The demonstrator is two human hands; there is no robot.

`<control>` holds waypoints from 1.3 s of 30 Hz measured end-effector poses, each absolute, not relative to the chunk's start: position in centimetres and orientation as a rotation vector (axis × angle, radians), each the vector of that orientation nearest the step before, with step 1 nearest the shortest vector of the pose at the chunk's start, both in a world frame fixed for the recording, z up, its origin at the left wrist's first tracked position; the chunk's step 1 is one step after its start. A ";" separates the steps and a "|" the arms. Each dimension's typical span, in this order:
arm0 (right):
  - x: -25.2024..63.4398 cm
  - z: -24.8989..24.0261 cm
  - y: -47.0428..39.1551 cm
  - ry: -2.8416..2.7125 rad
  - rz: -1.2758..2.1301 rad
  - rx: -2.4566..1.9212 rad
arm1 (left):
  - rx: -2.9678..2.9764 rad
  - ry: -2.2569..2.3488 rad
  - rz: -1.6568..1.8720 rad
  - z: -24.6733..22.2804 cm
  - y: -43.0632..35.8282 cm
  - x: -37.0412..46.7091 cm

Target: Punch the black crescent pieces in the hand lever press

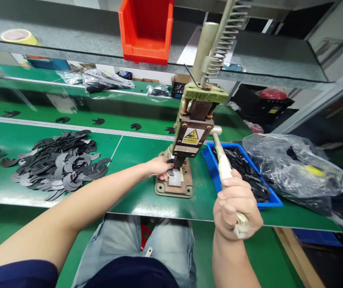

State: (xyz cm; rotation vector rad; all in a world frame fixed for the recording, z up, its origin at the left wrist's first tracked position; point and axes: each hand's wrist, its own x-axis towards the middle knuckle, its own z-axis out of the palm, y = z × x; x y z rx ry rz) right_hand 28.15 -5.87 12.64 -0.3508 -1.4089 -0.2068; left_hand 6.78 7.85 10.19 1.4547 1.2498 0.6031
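A green hand press (191, 136) with a warning label stands on the bench in front of me. My left hand (159, 167) pinches a small black curved plastic piece (170, 171) at the foot of the press ram, just above the press base (174, 191). The piece is partly hidden by my fingers and the ram. My right hand (237, 204) is wrapped round the tape-covered press lever (223, 162), which slants down toward me on the right. To the left lies a heap of black curved pieces (66, 164).
A blue tray (211, 170) of thin black parts sits right of the press, beside a clear plastic bag (294, 164). Several black pieces lie on the green strip (114, 132) behind. Overhead, a shelf (78, 24) carries a red bin (146, 56) and a tape roll (19, 37).
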 end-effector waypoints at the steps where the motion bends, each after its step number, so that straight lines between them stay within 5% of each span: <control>1: 28.1 12.7 -5.8 -1.398 -0.210 -0.343 | 1.462 1.251 0.645 9.9 7.6 7.0; 9: 28.3 12.6 -3.7 -1.269 -0.297 -0.248 | 1.997 0.986 0.898 7.3 3.7 2.9; 13: 28.2 12.6 -2.8 -1.222 -0.331 -0.191 | 2.415 1.435 0.897 7.8 3.2 -6.2; 17: 27.7 12.8 -2.6 -1.180 -0.329 -0.145 | 2.431 2.094 0.499 8.3 4.3 -15.9; 21: 27.4 12.9 -2.6 -1.160 -0.339 -0.147 | 2.245 2.250 0.083 7.8 5.1 -20.7; 32: 27.3 13.3 -3.1 -1.202 -0.332 -0.147 | 2.354 2.194 0.085 7.9 7.0 -19.3; 39: 27.2 13.0 -4.1 -1.250 -0.280 -0.231 | 2.510 2.017 0.408 8.2 6.9 -15.5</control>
